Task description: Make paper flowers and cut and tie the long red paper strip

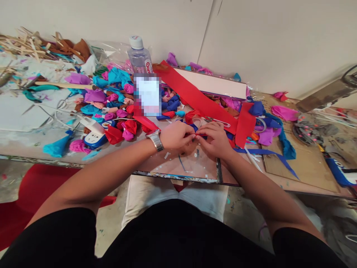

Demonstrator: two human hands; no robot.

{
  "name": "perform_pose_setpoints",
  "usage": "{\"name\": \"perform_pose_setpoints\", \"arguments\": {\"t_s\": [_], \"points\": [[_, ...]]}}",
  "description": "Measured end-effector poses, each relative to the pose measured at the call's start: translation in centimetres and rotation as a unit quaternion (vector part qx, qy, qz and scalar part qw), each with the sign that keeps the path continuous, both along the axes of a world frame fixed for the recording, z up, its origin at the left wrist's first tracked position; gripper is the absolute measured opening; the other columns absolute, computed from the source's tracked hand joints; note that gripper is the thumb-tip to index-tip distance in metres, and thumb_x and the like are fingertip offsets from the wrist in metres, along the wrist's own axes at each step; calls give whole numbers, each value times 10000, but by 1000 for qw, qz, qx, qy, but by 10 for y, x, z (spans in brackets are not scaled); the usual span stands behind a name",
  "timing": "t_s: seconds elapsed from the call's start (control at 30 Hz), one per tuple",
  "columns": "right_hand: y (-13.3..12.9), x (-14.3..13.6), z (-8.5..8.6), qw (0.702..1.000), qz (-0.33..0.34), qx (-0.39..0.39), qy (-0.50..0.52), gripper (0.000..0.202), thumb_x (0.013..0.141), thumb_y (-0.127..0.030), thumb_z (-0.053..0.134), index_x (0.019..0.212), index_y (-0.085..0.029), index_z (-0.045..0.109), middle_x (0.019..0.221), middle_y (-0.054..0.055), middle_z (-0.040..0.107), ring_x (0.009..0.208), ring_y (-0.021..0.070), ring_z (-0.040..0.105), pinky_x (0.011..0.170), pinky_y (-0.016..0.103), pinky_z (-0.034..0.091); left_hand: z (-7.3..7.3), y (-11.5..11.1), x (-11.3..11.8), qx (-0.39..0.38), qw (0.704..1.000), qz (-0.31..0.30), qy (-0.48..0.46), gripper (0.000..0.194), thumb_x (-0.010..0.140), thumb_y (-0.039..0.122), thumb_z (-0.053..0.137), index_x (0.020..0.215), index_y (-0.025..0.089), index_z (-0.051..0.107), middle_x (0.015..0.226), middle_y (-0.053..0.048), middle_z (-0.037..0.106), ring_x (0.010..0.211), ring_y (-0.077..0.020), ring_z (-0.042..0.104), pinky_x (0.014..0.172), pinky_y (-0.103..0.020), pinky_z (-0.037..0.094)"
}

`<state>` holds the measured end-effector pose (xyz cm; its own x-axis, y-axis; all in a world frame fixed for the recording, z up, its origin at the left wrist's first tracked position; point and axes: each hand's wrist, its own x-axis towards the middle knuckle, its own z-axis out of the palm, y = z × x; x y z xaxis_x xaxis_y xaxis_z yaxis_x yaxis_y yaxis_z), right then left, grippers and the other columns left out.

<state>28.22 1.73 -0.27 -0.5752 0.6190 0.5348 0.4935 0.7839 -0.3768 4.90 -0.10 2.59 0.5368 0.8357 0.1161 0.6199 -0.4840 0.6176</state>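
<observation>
My left hand [177, 134], with a metal watch [155, 140] on the wrist, pinches a small red piece of crepe paper [196, 134]. The fingertips of my right hand [213, 138] meet the left ones on the same piece, just above the near part of the table. Most of it is hidden by the fingers. Behind my hands runs a long, wide red crepe strip [195, 93], and a shorter red strip [245, 125] hangs down at the right. Close behind my right hand lie scissors [221, 121], partly covered.
Many crumpled paper bundles [95, 96] cover the table's left and middle. A water bottle [139, 56] stands behind a blurred bright screen [147, 95]. A white power strip [93, 128] with a cable, green-handled pliers [32, 95], a wood-stick pile [28, 42] and cardboard [301, 163] lie around.
</observation>
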Motion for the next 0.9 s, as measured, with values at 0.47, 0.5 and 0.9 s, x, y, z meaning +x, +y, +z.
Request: {"name": "perform_pose_setpoints", "arguments": {"t_s": [0.47,0.5,0.9], "points": [[1,0,0,999,-2,51,6,114,1008,-330,744,970,-291,843,937,21,864,983,281,752,1005,541,420,3,2,-1,-204,972,4,-118,202,961,220,604,822,153,733,757,-34,816,702,-159,797,649,-213,588],[1,-1,1,999,-5,51,6,121,1011,-340,739,975,-295,845,933,22,863,980,282,753,1004,540,425,2,3,-1,-219,967,1,-131,203,964,223,601,830,151,736,778,-42,822,722,-164,806,667,-218,606],[-2,-2,6,999,-26,39,-11,179,1033,-406,691,992,-310,836,946,30,858,991,274,734,1036,518,413,3,7,-3,-329,918,-16,-220,173,957,218,626,858,138,743,824,-86,825,729,-162,802,733,-271,656]]}}
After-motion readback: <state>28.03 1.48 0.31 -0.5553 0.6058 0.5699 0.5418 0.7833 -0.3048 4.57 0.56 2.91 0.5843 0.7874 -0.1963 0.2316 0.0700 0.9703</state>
